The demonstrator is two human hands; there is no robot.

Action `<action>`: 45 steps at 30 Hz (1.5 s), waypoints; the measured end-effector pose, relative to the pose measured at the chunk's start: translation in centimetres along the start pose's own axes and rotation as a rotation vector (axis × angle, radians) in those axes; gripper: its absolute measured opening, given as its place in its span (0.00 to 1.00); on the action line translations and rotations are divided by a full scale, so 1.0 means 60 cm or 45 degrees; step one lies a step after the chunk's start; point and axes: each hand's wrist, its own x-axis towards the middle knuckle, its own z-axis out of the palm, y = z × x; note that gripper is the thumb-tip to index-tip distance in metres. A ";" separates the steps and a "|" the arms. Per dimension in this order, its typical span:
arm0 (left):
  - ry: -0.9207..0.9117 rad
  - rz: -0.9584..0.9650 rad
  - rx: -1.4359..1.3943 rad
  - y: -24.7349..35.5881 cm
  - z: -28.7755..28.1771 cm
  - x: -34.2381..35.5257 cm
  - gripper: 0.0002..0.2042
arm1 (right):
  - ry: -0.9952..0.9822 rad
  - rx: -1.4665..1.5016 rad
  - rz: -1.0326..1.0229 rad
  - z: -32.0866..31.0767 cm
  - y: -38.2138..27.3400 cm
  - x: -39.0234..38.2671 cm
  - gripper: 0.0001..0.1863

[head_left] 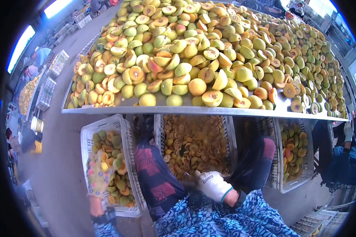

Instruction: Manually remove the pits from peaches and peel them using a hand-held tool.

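My left hand (100, 173), in a flowered glove, is over the white crate (85, 144) of halved fruit on the left. Motion smears its fingers, and a small yellow piece (104, 166) shows beside them. My right hand (214, 186), in a white glove with a green cuff edge, is closed above my lap. Something thin sticks out by its fingertips, too small to make out. In front of it, between my knees, a crate (230, 142) holds cut fruit pieces (194, 144). Halved peach-like fruits (182, 69), green and yellow, lie heaped on the metal table.
The metal table's edge (201, 112) runs across above my knees. Another crate of fruit halves (294, 150) stands on the right, beside a co-worker's gloved hand (348, 131). At far left are stacked crates (47, 93), a bucket (37, 124) and other people.
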 end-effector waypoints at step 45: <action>-0.266 0.056 -2.665 0.462 -0.072 0.076 0.25 | 0.705 1.311 -0.186 -0.211 -0.029 -0.077 0.16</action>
